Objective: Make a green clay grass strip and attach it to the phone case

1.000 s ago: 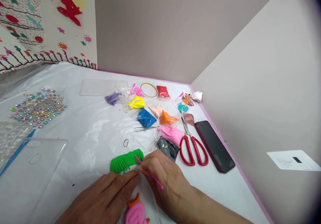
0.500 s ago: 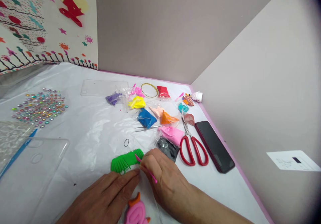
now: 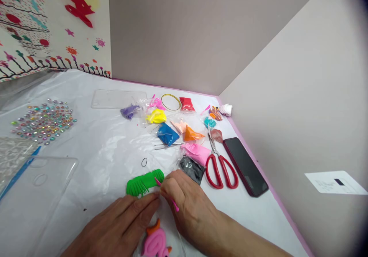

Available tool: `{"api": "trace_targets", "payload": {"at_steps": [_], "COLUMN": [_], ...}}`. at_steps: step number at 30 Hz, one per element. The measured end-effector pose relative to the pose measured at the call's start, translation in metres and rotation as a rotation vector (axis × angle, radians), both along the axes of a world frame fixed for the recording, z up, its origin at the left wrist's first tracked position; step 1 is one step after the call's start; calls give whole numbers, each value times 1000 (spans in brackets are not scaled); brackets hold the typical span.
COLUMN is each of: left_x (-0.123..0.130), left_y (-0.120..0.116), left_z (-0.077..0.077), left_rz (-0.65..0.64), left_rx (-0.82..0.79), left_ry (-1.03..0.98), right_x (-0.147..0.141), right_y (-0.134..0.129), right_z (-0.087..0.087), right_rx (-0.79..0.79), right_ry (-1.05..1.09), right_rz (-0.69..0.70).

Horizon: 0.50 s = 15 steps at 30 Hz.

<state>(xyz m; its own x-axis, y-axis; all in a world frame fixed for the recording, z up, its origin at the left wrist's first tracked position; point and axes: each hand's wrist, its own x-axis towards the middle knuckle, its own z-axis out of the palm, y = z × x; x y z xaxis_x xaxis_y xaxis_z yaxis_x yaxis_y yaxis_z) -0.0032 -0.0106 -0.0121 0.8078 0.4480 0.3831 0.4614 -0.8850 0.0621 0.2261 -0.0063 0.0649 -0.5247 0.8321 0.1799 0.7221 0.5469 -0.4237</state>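
My right hand (image 3: 186, 207) pinches a thin pink modelling tool (image 3: 175, 205), its pointed tip touching the right end of a green clay strip (image 3: 146, 181). Fine cuts like a fringe run along the strip's near edge. My left hand (image 3: 120, 222) lies flat just below the strip, fingers stretched out and fingertips close to my right hand. Between my wrists a pink clay figure with a spiral body and orange parts (image 3: 155, 241) rests on a clear phone case (image 3: 181, 245), which my hands partly cover.
Bags of coloured clay, such as a blue bag (image 3: 167, 134) and a black bag (image 3: 192, 168), lie beyond my right hand. Red-handled scissors (image 3: 214, 170) and a phone (image 3: 245, 167) are at the right. Leftward are gems (image 3: 47, 121), another clear case (image 3: 64, 172) and a blue tool (image 3: 21, 170).
The view has shifted slightly. Both hands keep nearly the same place, with the pink tool still at the right end of the green clay strip.
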Motion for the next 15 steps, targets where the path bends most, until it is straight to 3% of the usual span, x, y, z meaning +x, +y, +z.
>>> {"api": "trace_targets", "payload": {"at_steps": [15], "left_x": [-1], "left_y": [1], "left_z": [-1], "left_rz": [5], "left_rx": [-2], "left_ry": [-15], "right_x": [0], "right_y": [-3], "right_z": [5], "right_rx": [-20], "right_ry": [-30], "right_rz": [-3]}}
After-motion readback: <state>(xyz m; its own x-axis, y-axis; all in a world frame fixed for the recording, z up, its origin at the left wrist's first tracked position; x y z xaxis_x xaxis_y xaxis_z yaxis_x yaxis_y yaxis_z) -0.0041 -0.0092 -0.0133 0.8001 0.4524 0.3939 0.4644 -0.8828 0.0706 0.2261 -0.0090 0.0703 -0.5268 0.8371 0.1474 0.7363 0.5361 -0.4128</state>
